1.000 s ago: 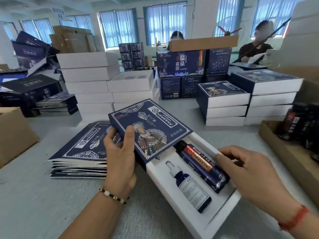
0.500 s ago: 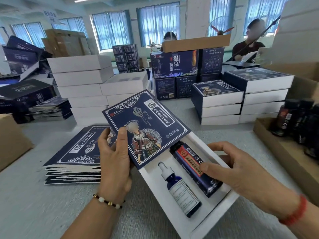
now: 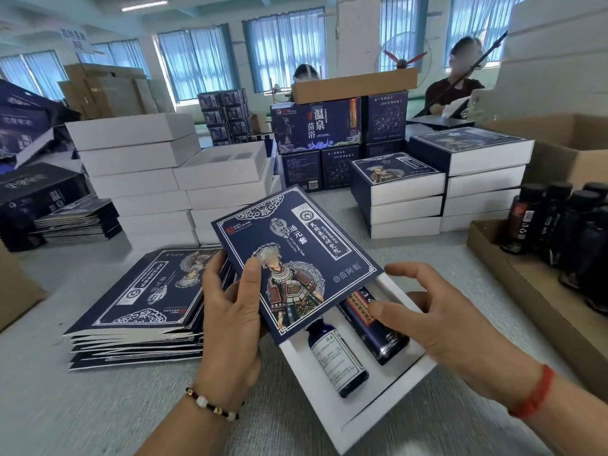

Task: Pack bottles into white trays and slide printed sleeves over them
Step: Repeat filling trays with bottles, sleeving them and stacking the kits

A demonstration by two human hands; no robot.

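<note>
- Grey worktable (image 3: pixel 65 416), stacked white boxes (image 3: pixel 138 166) behind, blue-curtained windows (image 3: pixel 283 51).
- Left hand (image 3: pixel 230 317) grips printed sleeve (image 3: pixel 296 258), half over white tray (image 3: pixel 388 403) holding two bottles (image 3: pixel 339 360).
- Right hand (image 3: pixel 437 317), fingers spread, thumb on tray's right bottle.

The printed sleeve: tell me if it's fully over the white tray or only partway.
Partway. The printed sleeve, gripped by the left hand, covers only the far end of the white tray; both bottles' lower halves show.

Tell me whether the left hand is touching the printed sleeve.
Touching. The head view shows the left hand gripping the printed sleeve: its thumb lies flat on the printed top face and its fingers wrap round the sleeve's left edge.
</note>
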